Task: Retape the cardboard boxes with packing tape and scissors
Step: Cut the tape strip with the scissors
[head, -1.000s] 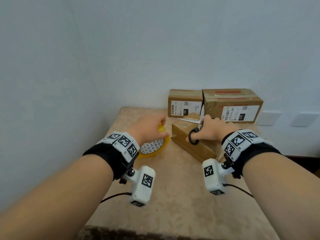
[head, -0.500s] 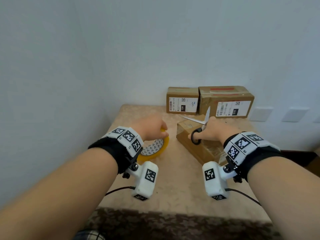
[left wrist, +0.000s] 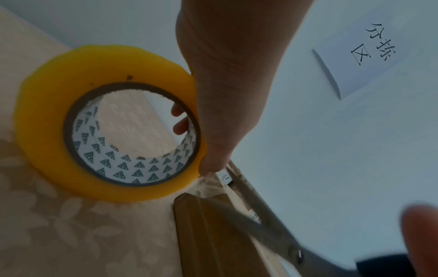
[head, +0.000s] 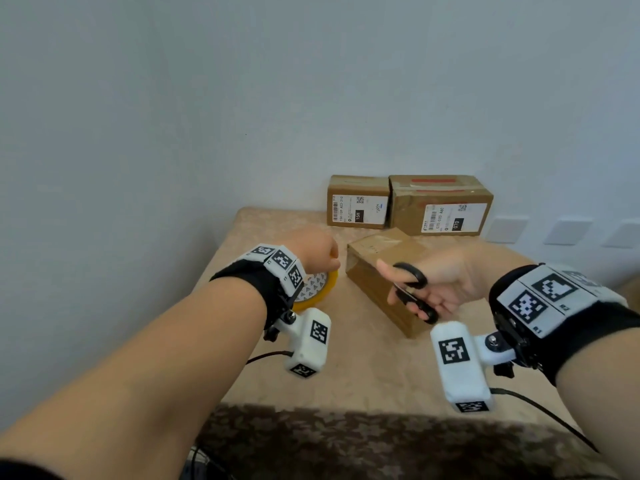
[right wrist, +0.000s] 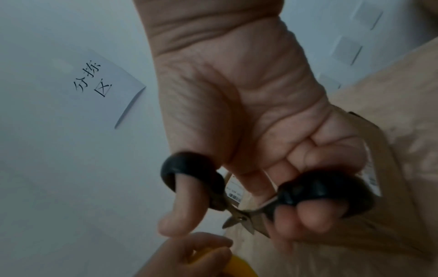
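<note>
A yellow roll of packing tape [head: 317, 289] [left wrist: 106, 121] is gripped by my left hand [head: 320, 254] [left wrist: 225, 93], thumb on its outer edge and fingertips inside the core. It is just left of a brown cardboard box [head: 384, 271] [left wrist: 213, 234] lying at an angle on the table. My right hand [head: 440, 285] [right wrist: 249, 131] holds black-handled scissors [head: 414, 292] [right wrist: 260, 189] over that box, thumb through one ring and fingers through the other. The blades [left wrist: 255, 211] stand apart and point toward the tape roll.
Two more labelled cardboard boxes [head: 358, 200] [head: 440, 204] stand against the back wall. The table [head: 363, 368] has a beige patterned cloth with a dark front border. A white paper sign [right wrist: 104, 82] hangs on the wall. Wall plates [head: 505, 230] lie to the right.
My right hand has drawn the scissors back toward me and turned palm-up, with the handles spread. The head view has dropped back. My left hand stays on the tape roll.
</note>
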A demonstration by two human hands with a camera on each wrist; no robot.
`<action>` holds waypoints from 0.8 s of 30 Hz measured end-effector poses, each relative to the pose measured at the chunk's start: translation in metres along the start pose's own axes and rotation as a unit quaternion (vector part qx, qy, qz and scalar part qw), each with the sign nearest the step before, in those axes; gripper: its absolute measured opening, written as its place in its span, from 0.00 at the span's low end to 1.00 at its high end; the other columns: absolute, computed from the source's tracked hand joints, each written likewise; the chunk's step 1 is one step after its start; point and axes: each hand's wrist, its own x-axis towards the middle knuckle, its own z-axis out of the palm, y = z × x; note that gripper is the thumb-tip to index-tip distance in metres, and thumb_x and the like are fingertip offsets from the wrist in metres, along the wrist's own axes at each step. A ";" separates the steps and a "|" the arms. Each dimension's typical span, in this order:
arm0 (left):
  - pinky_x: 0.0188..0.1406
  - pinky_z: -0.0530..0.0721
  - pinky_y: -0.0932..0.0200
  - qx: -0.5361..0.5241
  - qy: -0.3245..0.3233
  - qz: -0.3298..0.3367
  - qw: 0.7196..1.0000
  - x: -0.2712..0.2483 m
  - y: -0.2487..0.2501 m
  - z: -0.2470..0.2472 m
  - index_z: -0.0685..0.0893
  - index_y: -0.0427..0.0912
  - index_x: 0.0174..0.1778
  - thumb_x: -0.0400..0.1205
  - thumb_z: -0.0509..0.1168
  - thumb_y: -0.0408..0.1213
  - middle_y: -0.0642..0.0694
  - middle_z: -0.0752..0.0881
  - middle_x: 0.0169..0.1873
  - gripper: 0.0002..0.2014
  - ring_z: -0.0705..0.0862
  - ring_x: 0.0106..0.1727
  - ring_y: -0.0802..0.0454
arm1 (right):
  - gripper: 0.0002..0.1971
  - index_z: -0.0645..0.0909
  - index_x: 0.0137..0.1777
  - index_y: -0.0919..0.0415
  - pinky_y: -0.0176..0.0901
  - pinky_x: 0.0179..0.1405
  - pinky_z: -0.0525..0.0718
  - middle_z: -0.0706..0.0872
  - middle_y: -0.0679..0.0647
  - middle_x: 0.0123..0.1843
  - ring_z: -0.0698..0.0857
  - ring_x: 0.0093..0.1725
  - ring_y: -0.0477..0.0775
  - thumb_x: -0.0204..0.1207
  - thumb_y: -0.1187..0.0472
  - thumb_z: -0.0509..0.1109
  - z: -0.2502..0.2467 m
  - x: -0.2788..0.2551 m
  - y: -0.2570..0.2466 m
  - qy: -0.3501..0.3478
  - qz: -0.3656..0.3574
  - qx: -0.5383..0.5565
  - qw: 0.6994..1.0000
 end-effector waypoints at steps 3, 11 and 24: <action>0.49 0.80 0.59 -0.017 0.003 -0.003 1.000 0.004 -0.002 0.002 0.85 0.43 0.60 0.83 0.61 0.47 0.47 0.87 0.54 0.16 0.85 0.53 0.50 | 0.40 0.79 0.52 0.57 0.35 0.31 0.72 0.81 0.49 0.29 0.79 0.32 0.47 0.50 0.24 0.65 0.010 0.007 0.006 0.000 0.026 -0.005 1.000; 0.29 0.67 0.61 -0.077 0.011 -0.043 0.996 0.012 -0.008 -0.007 0.81 0.39 0.41 0.84 0.59 0.41 0.44 0.77 0.34 0.11 0.73 0.35 0.50 | 0.34 0.80 0.52 0.61 0.39 0.40 0.71 0.80 0.55 0.39 0.80 0.37 0.50 0.68 0.28 0.65 0.041 0.039 -0.007 0.074 -0.034 0.120 0.989; 0.47 0.73 0.57 -0.035 -0.108 -0.133 0.985 0.030 -0.003 -0.019 0.80 0.37 0.64 0.83 0.64 0.48 0.43 0.82 0.59 0.21 0.76 0.52 0.47 | 0.33 0.84 0.53 0.63 0.42 0.40 0.71 0.79 0.56 0.39 0.75 0.41 0.56 0.70 0.31 0.68 0.043 0.062 -0.007 0.115 -0.098 0.130 0.980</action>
